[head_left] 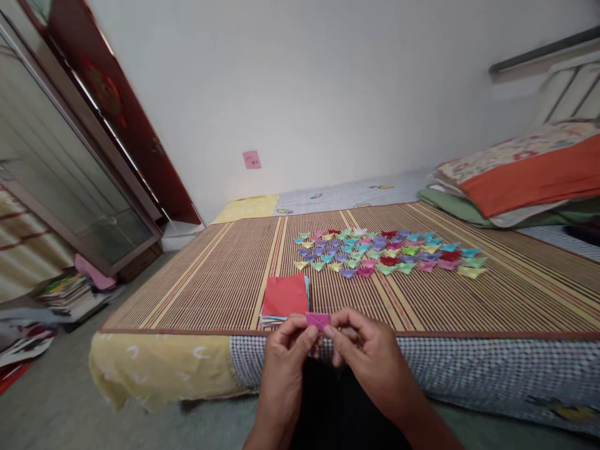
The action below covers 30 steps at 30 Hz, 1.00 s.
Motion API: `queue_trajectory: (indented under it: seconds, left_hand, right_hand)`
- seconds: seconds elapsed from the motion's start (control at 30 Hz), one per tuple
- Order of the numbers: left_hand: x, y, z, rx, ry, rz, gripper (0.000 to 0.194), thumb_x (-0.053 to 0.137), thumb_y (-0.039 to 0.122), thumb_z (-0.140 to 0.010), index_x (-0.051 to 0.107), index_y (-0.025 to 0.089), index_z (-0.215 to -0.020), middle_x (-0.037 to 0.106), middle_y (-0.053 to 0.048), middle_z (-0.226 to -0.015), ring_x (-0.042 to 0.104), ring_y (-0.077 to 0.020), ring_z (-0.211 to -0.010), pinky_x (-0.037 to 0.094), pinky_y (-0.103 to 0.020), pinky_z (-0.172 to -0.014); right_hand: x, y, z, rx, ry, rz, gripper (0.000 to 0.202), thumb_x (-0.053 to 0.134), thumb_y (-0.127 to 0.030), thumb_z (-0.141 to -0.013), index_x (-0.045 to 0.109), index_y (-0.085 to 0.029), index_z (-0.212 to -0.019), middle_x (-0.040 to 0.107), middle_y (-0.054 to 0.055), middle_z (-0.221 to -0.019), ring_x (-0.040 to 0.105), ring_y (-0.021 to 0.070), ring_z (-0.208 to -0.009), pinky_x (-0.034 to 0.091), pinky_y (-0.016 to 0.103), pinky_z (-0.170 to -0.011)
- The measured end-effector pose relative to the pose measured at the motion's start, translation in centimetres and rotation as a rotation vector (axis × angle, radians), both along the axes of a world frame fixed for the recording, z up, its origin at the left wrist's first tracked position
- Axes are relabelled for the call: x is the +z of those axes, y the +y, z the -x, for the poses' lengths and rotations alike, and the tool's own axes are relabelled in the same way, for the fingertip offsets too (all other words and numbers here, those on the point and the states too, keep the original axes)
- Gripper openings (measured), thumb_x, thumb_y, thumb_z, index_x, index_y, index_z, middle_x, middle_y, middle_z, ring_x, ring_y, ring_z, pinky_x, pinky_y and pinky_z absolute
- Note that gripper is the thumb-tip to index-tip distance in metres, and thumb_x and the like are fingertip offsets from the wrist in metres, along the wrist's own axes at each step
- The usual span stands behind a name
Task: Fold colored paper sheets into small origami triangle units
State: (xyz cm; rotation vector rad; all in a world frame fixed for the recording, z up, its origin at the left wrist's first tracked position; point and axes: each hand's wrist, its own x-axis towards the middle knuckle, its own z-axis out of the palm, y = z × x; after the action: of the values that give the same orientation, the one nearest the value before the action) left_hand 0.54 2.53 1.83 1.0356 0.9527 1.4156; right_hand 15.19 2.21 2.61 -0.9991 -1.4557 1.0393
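Observation:
A small folded piece of magenta paper (318,320) with crease lines is held up near the bed's front edge. My left hand (287,356) pinches its left end between thumb and forefinger. At its right end, my right hand (363,350) grips it the same way, fingers curled. Just behind my left hand lies a stack of square coloured paper (285,296) with a red sheet on top. Farther back and to the right, several rows of small folded paper boats (375,255) in many colours stand on the striped mat.
A striped bamboo mat (210,275) covers the bed, over a yellow and checked sheet (169,362). Folded bedding (529,175) is piled at the back right. A pink note (251,159) is on the white wall. Books (65,290) lie at the left near a glass-panelled door (70,144).

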Motion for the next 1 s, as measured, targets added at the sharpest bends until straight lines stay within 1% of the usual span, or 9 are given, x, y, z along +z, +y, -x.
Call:
queue_trajectory:
  seconds: [0.13,0.2,0.27,0.33,0.43,0.6,0.73,0.83,1.0]
  left_hand:
    - [0.8,-0.1,1.2,0.112,0.287,-0.027,0.04,0.081,0.034,-0.08,0.071,0.019,-0.116,0.068,0.001,-0.075,0.062,-0.0127,-0.065,0.048,-0.022,-0.062]
    - [1.3,-0.4,1.5,0.004,0.329,0.009,0.044,0.072,0.039,-0.088,0.065,0.018,-0.127,0.068,0.002,-0.068,0.061,-0.0121,-0.052,0.046,-0.023,-0.054]
    - [1.7,-0.6,1.5,-0.113,0.252,0.032,0.04,0.069,0.04,-0.09,0.067,0.018,-0.123,0.074,-0.002,-0.074,0.065,-0.0134,-0.052,0.047,-0.023,-0.053]
    - [2.0,-0.8,1.3,-0.115,0.184,0.006,0.028,0.072,0.037,-0.088,0.073,0.017,-0.108,0.077,-0.005,-0.081,0.07,-0.0144,-0.06,0.052,-0.023,-0.059]
    - [2.2,-0.8,1.0,-0.079,0.135,-0.04,0.017,0.078,0.031,-0.084,0.077,0.018,-0.094,0.079,-0.005,-0.081,0.073,-0.0147,-0.067,0.056,-0.024,-0.07]
    - [2.2,-0.5,0.9,-0.125,0.055,-0.055,0.016,0.082,0.028,-0.08,0.078,0.019,-0.092,0.079,-0.004,-0.074,0.074,-0.016,-0.065,0.058,-0.026,-0.07]
    - [2.0,-0.3,0.9,-0.106,0.022,-0.049,0.011,0.08,0.027,-0.081,0.078,0.018,-0.088,0.079,-0.004,-0.072,0.074,-0.0164,-0.066,0.059,-0.026,-0.071]
    - [2.0,-0.3,1.0,-0.062,0.01,-0.075,0.008,0.081,0.026,-0.08,0.078,0.018,-0.081,0.079,-0.004,-0.071,0.073,-0.0162,-0.066,0.059,-0.026,-0.072]
    - [2.0,-0.4,0.9,0.045,0.06,-0.128,0.006,0.084,0.022,-0.075,0.08,0.018,-0.075,0.077,-0.002,-0.07,0.071,-0.014,-0.068,0.057,-0.02,-0.069]
  right_hand:
    - [-0.2,0.1,-1.0,-0.139,-0.371,-0.324,0.017,0.053,-0.019,-0.099,0.059,-0.02,-0.083,0.059,-0.002,-0.064,0.06,0.0141,-0.055,0.044,0.026,-0.055]
    - [-0.4,0.2,-1.3,-0.185,-0.504,-0.498,0.018,0.049,-0.013,-0.1,0.06,-0.019,-0.086,0.061,0.002,-0.073,0.062,0.0161,-0.063,0.045,0.028,-0.06]
    - [-0.6,0.3,-1.4,-0.171,-0.59,-0.607,0.021,0.046,-0.01,-0.102,0.06,-0.018,-0.088,0.063,0.005,-0.078,0.064,0.0181,-0.069,0.047,0.03,-0.064]
    - [-0.5,0.3,-1.4,-0.139,-0.636,-0.679,0.023,0.045,-0.008,-0.102,0.06,-0.017,-0.087,0.065,0.007,-0.081,0.065,0.0204,-0.076,0.049,0.033,-0.069]
    - [-0.3,0.1,-1.5,-0.121,-0.636,-0.762,0.024,0.047,-0.006,-0.102,0.06,-0.017,-0.085,0.068,0.01,-0.088,0.066,0.0229,-0.086,0.051,0.035,-0.076]
    - [0.3,-0.3,-1.6,-0.16,-0.564,-0.85,0.02,0.049,-0.002,-0.099,0.063,-0.014,-0.097,0.071,0.011,-0.092,0.068,0.0238,-0.092,0.055,0.034,-0.077]
    - [0.8,-0.3,-1.1,-0.205,-0.442,-0.899,0.024,0.051,0.002,-0.097,0.064,-0.015,-0.107,0.07,0.009,-0.091,0.069,0.0206,-0.091,0.057,0.029,-0.079]
    - [1.0,-0.3,-0.3,-0.254,-0.296,-0.842,0.023,0.057,0.003,-0.094,0.066,-0.017,-0.103,0.07,0.006,-0.09,0.071,0.0164,-0.086,0.057,0.024,-0.079]
    - [0.7,-0.2,0.8,-0.285,-0.143,-0.693,0.017,0.068,-0.004,-0.09,0.069,-0.021,-0.095,0.072,0.003,-0.092,0.072,0.0149,-0.088,0.057,0.02,-0.079]
